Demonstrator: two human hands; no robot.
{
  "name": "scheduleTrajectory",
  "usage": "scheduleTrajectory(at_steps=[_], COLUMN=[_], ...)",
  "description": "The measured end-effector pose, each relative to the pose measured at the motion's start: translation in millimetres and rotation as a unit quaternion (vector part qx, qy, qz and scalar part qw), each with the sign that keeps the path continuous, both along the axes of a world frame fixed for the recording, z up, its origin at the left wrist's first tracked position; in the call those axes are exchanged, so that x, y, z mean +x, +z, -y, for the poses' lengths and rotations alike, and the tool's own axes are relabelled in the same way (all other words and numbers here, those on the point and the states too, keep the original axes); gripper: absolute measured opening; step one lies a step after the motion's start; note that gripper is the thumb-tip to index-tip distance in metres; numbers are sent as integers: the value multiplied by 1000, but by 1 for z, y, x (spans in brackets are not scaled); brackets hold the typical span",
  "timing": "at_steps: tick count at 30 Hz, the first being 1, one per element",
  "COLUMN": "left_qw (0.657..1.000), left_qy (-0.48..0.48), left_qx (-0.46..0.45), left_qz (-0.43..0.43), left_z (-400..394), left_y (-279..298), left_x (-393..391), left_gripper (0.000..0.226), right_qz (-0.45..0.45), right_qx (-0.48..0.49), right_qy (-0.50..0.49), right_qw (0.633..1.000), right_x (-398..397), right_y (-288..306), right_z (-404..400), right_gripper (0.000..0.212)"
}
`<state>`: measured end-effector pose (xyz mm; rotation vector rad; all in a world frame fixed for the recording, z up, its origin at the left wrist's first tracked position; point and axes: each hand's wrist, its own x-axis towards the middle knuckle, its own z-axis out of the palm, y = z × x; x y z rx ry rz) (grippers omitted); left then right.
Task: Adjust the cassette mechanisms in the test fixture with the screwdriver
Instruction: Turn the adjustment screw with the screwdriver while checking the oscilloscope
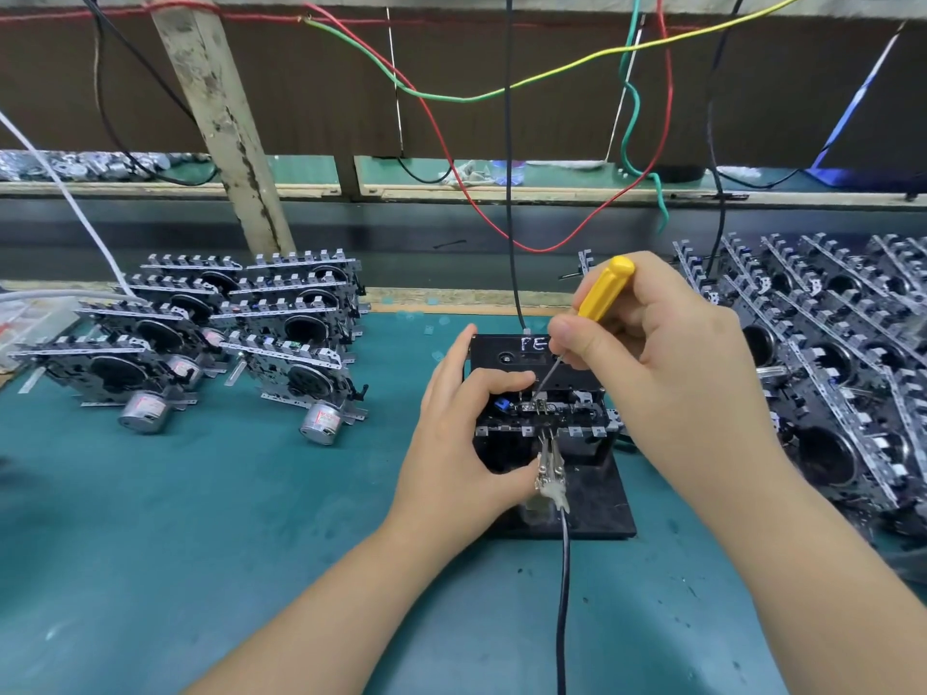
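The black test fixture [597, 499] holds one metal cassette mechanism [547, 411]. The right hand [667, 343] grips a yellow-handled screwdriver [604, 289], tip slanting down-left into it; the left hand [461, 438] clasps the fixture's side.

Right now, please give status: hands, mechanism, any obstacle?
Right hand grips screwdriver, tip on mechanism. Left hand steadies it in fixture. Nothing blocking.
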<state>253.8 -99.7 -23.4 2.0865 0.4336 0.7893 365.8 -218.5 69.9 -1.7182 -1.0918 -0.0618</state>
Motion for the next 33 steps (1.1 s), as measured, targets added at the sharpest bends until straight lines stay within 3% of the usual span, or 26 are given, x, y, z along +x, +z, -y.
scheduleTrajectory(at_steps=[11,15,23,27,33], left_qw=[1000,1000,999,999,999], left_qy=[-1,-2,-5,-8,-8], left_qx=[-2,7,27,29,26], left_qz=[-2,3,19,21,21], left_z=[-1,-1,-5,-5,-5], left_y=[-1,-1,-5,-8,-9], left_x=[0,0,0,2,3], left_gripper=[73,74,64,62,63], right_qz=[11,20,43,-8,-11], right_qx=[-19,-7,-46,-19,6], right_qy=[20,40,63,79,42], right_qw=[1000,999,996,997,999], right_x=[4,4,8,12,10], right_y=[4,4,10,9,7], right_z=[-7,-11,-14,-11,-12], right_gripper=[20,47,21,23,19])
